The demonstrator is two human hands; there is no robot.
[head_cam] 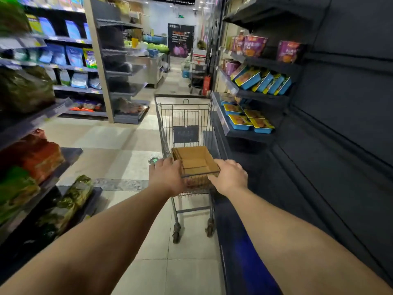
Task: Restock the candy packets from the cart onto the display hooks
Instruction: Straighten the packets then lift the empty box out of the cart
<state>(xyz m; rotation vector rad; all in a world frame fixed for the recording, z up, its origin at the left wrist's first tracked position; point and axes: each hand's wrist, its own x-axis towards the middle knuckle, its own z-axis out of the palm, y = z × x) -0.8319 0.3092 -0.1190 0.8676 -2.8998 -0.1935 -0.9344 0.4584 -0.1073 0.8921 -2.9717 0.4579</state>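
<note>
Shop shelving lines both sides of a tiled aisle, and the cart (187, 133) stands along it, long axis pointing away from the person, close to the right-hand shelves (255, 99). Both hands curl over its near edge: left hand (167, 174) at the near-left corner, right hand (230, 176) at the near-right. A cardboard box (196, 159) sits at the near end; no candy packets or display hooks are visible, so restocking seems not yet begun.

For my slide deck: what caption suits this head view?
Both hands grip the shopping cart, carrying a cardboard box, down a store aisle.
</note>
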